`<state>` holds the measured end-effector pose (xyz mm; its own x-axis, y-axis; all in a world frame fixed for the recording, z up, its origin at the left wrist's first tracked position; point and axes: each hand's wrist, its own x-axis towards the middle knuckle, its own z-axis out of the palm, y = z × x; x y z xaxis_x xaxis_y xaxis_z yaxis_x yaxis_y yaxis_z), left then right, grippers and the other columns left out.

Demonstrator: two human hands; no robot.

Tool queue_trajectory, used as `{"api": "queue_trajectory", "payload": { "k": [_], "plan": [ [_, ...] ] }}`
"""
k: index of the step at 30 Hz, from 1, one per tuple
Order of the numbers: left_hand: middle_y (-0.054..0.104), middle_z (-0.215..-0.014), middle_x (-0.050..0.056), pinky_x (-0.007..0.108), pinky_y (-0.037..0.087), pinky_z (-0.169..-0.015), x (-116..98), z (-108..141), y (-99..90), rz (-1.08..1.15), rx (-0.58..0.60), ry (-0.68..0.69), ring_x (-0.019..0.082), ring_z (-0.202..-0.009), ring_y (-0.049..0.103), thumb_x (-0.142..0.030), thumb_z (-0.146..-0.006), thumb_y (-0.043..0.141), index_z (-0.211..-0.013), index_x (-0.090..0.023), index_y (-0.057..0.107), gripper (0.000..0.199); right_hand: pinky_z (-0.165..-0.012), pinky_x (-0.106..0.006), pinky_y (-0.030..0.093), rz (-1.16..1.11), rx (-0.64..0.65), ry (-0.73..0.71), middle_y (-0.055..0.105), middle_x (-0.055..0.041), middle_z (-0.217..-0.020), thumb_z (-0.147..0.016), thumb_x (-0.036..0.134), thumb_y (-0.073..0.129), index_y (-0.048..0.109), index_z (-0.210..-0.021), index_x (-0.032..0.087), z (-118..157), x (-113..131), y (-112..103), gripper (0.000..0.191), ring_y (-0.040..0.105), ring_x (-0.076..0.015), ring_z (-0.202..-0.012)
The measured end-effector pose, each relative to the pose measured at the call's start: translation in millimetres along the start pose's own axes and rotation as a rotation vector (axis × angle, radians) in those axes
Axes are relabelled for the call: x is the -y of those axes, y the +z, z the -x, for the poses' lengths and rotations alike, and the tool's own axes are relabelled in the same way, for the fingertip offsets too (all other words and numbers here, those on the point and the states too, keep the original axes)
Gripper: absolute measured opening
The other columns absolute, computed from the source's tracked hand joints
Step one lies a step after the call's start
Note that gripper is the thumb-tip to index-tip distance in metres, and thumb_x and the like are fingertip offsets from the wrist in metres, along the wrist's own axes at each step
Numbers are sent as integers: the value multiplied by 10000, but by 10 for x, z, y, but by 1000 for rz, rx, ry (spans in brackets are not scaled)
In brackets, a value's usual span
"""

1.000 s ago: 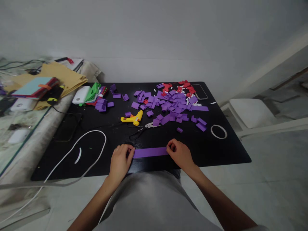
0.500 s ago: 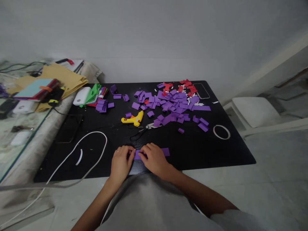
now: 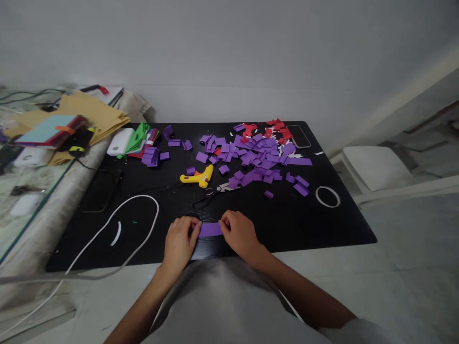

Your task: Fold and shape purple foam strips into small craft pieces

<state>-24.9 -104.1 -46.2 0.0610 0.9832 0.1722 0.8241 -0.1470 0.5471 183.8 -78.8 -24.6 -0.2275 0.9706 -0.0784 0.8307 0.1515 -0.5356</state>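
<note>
A purple paper strip point(image 3: 211, 230) lies low over the front edge of the black table point(image 3: 287, 224). My left hand point(image 3: 180, 237) is closed on its left end, thumb and fingertips pinching it. The right end is pinched by my right hand point(image 3: 239, 234), whose fingers cover that end. Just beyond the hands lie scissors point(image 3: 219, 189) with dark handles and a yellow glue gun point(image 3: 198, 177). Behind them is a heap of cut and folded purple paper pieces point(image 3: 263, 155).
Red paper scraps point(image 3: 283, 130) sit at the back right, near a clear rectangular frame point(image 3: 299, 136). A white tape ring point(image 3: 327, 197) lies at right. At left are a white cable point(image 3: 156, 217), a dark phone point(image 3: 101, 191), green paper point(image 3: 139, 137) and a white box point(image 3: 120, 142).
My right hand has slid right along the purple strip, baring its middle between the hands. The strip's right end no longer sticks out past that hand. My left hand stays nearly still.
</note>
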Motion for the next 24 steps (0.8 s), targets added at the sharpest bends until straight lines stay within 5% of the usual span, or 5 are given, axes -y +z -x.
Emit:
{"api": "queue_trajectory", "payload": {
  "k": [13,24],
  "plan": [
    [707,-827,41,409,461,-772,-3,-6,-12,12,10,6,255,-795,640,-398,-1049,539,-944,-215,700,265,-737,-321,438,-47,-45,184,733,-37,-851,-989,252,641,674,-883,223,182,-479,-329,115,689,-220,-846],
    [706,-824,41,401,455,-774,-8,-2,-16,23,5,-7,254,-798,640,-405,-1049,531,-943,-223,695,267,-714,-334,439,-45,-80,206,723,-31,-818,-964,282,624,649,-854,234,238,-677,-440,122,678,-228,-799]
  ]
}}
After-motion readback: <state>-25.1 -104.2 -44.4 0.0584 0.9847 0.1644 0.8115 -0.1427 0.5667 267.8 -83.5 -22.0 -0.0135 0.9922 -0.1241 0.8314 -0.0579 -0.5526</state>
